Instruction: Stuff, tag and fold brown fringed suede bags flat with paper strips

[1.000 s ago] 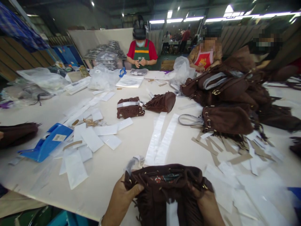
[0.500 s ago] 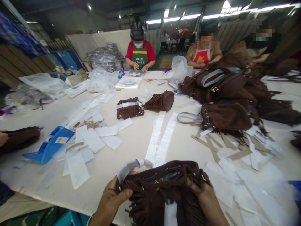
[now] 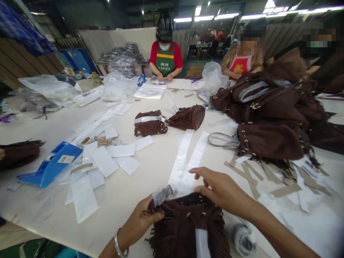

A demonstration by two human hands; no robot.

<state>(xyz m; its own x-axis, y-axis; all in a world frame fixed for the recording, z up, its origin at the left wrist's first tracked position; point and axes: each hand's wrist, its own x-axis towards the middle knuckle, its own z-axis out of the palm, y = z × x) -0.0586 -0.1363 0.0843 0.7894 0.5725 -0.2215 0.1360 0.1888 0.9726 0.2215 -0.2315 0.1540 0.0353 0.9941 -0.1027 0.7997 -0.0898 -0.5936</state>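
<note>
A dark brown fringed drawstring bag lies before me at the table's front. My left hand is closed on its upper left side, thumb in front, beside a handle wrapped in clear plastic. Down the bag's front hangs a whitish strip. My right hand is over the bag's far right rim, its fingers apart and the index stretched toward long white strips. Whether its fingertips touch the strips or the bag, I cannot tell. Right of the bag sits a clear, roundish plastic item.
Two small fringed bags lie mid-table. Brown bags are heaped at right above cardboard strips. A blue tape dispenser and white slips are at left. A co-worker in a green apron handles a packet opposite.
My right hand has let go of the bag's right side and moved up toward the white strips. My left hand keeps hold. The clear plastic item at right has come into view.
</note>
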